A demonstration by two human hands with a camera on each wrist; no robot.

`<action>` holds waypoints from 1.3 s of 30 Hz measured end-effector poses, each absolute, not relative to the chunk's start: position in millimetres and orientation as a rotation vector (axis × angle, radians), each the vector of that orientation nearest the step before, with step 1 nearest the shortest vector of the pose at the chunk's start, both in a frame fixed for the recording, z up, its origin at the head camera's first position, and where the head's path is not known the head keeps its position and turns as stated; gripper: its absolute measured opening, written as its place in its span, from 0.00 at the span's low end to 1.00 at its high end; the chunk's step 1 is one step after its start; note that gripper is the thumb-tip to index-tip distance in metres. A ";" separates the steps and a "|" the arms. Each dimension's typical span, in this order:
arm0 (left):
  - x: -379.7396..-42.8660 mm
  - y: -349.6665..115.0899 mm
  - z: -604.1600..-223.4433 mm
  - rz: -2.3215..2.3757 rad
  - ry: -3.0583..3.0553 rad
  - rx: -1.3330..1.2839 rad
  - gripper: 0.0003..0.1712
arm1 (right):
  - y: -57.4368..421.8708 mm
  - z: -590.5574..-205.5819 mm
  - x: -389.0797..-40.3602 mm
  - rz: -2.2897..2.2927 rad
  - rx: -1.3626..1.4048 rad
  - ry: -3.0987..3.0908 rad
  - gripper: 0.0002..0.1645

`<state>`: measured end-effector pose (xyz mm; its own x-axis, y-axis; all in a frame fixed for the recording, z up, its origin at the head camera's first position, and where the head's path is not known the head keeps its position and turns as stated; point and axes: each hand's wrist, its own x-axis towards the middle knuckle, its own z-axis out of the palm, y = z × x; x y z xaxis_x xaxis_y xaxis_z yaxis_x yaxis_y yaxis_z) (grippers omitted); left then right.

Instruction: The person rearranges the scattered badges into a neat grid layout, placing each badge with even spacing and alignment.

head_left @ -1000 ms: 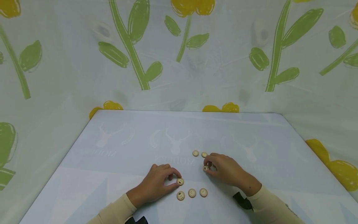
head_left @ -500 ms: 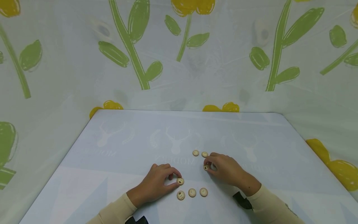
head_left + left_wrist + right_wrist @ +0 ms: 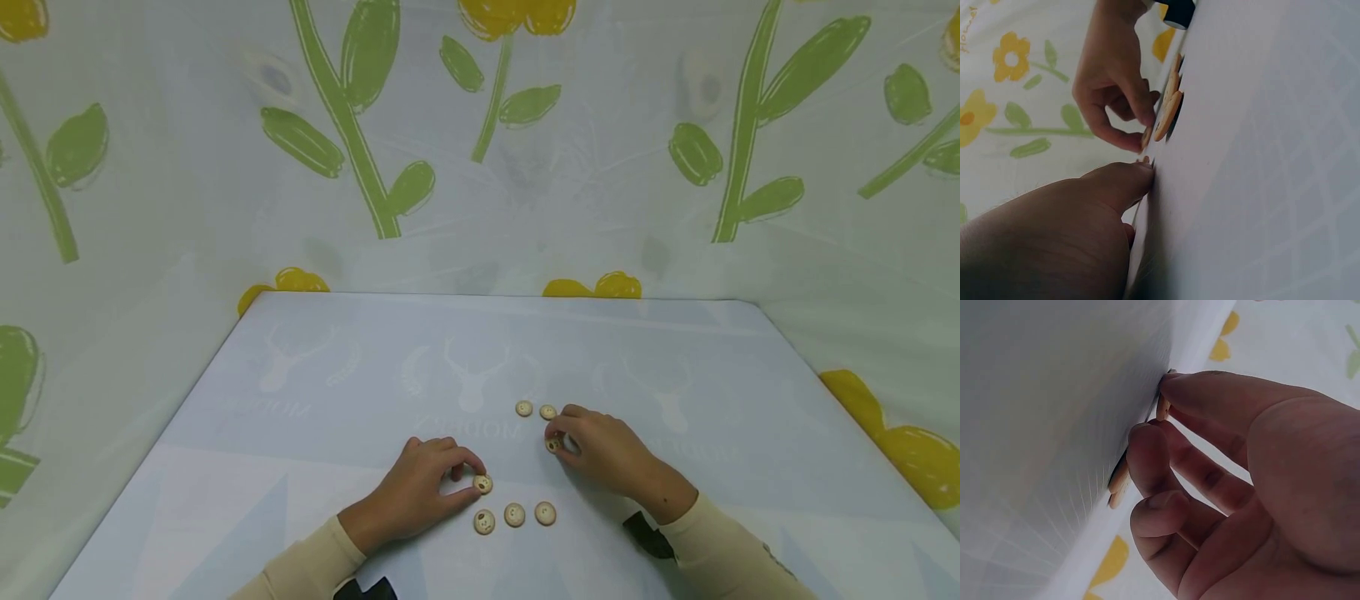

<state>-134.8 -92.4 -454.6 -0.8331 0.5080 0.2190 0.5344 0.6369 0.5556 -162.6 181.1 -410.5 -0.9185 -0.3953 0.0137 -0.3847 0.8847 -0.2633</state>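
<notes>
In the head view my left hand [image 3: 412, 492] pinches a pale round wooden button [image 3: 483, 484] between thumb and index finger, low over the white table. Further right and back, my right hand [image 3: 603, 454] holds a similar button [image 3: 552, 444] by its edges, slightly tilted. Just in front of the left hand's button lie three buttons in a row: left [image 3: 484, 522], middle [image 3: 514, 515] and right [image 3: 545, 513]. Two more, one [image 3: 524, 408] and another [image 3: 548, 412], lie behind the right hand's fingertips. The right wrist view shows the thumb against a button's edge [image 3: 1162, 407].
The white table [image 3: 225, 517] bears faint printed deer heads and lettering. Behind and beside it hangs a pale cloth [image 3: 585, 208] with green stems and yellow flowers. A black strap [image 3: 648, 535] sits at the right wrist and another [image 3: 366, 590] at the left.
The right hand's button has edged very slightly away from the person. My left hand and the lying buttons stay where they were.
</notes>
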 end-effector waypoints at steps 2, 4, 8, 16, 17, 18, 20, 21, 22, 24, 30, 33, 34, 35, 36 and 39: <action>-134.9 -92.6 -455.5 -0.974 -2.804 -0.898 0.09 | 182.3 -411.8 -162.7 -0.401 -0.644 3.008 0.09; -135.1 -92.7 -456.2 -0.972 -2.799 -0.904 0.09 | 183.2 -412.9 -163.0 -0.397 -0.656 3.002 0.09; -135.6 -92.8 -456.2 -0.946 -2.791 -0.904 0.09 | 184.2 -413.1 -164.1 -0.393 -0.680 3.003 0.09; -135.5 -92.8 -454.9 -0.943 -2.819 -0.886 0.10 | 183.7 -413.2 -165.1 -0.395 -0.696 3.002 0.09; -135.6 -92.8 -455.0 -0.943 -2.819 -0.886 0.10 | 183.7 -413.3 -165.0 -0.399 -0.694 3.002 0.08; -135.7 -92.7 -455.2 -0.942 -2.819 -0.885 0.10 | 183.7 -413.2 -164.7 -0.406 -0.693 3.001 0.08; -135.8 -92.7 -455.4 -0.942 -2.818 -0.886 0.10 | 183.9 -413.3 -164.4 -0.413 -0.689 3.003 0.09; -135.9 -92.7 -455.4 -0.943 -2.818 -0.886 0.10 | 183.9 -413.3 -164.3 -0.420 -0.690 3.002 0.09; -136.1 -92.7 -455.4 -0.943 -2.817 -0.888 0.10 | 184.0 -413.3 -164.2 -0.425 -0.690 3.001 0.09; -136.6 -92.8 -455.3 -0.937 -2.813 -0.891 0.10 | 184.5 -412.6 -164.0 -0.430 -0.696 3.001 0.09; -137.6 -93.3 -455.8 -0.930 -2.796 -0.896 0.10 | 185.1 -412.4 -164.4 -0.442 -0.711 2.991 0.08; -137.0 -93.7 -456.3 -0.940 -2.807 -0.899 0.10 | 184.7 -412.4 -163.9 -0.451 -0.701 2.967 0.08; -136.8 -93.8 -456.3 -0.941 -2.810 -0.901 0.10 | 184.6 -412.2 -163.7 -0.451 -0.698 2.963 0.08; -136.6 -93.8 -456.3 -0.940 -2.812 -0.902 0.10 | 184.6 -412.2 -163.6 -0.448 -0.698 2.961 0.07; -136.5 -93.8 -456.2 -0.940 -2.811 -0.903 0.10 | 184.6 -412.2 -163.6 -0.442 -0.700 2.963 0.07; -136.7 -93.6 -455.5 -0.935 -2.803 -0.900 0.09 | 184.1 -411.4 -164.0 -0.427 -0.709 2.974 0.08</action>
